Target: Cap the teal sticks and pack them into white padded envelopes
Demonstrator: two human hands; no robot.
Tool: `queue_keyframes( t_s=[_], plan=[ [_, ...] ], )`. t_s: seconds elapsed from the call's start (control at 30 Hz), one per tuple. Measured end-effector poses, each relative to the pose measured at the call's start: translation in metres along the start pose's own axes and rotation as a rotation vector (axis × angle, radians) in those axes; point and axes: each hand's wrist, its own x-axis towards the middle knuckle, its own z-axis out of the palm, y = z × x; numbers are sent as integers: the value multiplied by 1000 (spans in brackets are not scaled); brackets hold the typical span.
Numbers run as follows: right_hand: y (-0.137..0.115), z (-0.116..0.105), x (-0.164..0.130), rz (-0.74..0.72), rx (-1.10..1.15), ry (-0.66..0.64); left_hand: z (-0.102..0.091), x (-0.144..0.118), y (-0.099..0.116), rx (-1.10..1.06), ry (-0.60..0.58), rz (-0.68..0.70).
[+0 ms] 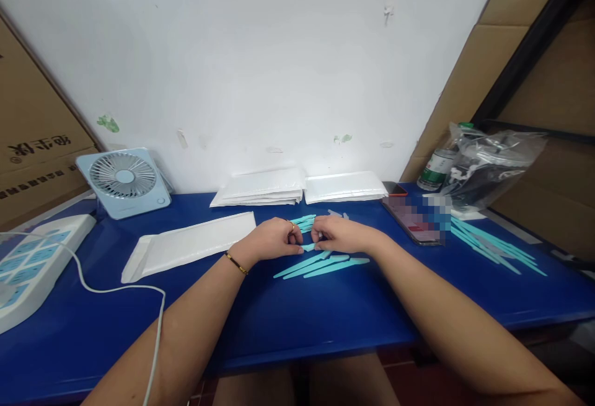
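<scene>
Envelope lies flat at left, its contents, if any, hidden from me. Left hand and right hand meet at a teal strip mid-worktop; I cannot tell whether either grip is closed on it. Near strips and right-side strips lie loose, outside any envelope.

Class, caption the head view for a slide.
Left hand and right hand near each other among slim turquoise pieces on a blue table, white envelopes beyond.

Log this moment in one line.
left hand: at teal strip; right hand: at same strip; grip: unclear; white envelope: flat, beside left hand
</scene>
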Motion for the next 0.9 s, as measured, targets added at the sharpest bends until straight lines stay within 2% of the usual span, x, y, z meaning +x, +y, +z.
queue_keyframes(
  t_s=[0.1,0.17,0.23,0.3,0.37,0.5,0.6,0.7,0.8,0.9],
  plan=[
    [10,-4,-3,47,-6,96,-1,4,-1,114,95,-15],
    [21,-10,-7,140,-14,164,-3,7,-3,186,207,-55],
    [31,-16,-11,247,-28,208,-4,11,-6,217,271,-102],
    [35,-20,-15,289,-33,220,-3,13,-10,215,267,-112],
    [31,-21,-17,226,16,183,0,14,-11,193,235,-95],
    [12,-14,-12,18,113,-27,2,9,-7,92,238,-79],
    [4,-8,-8,5,75,-99,0,3,0,32,254,-50],
    [5,-5,-6,48,64,-86,-1,-2,5,-2,230,-17],
    [6,-6,-6,103,60,-12,1,-2,5,0,169,21],
    [7,-8,-5,143,108,50,4,1,4,46,184,10]
  ],
)
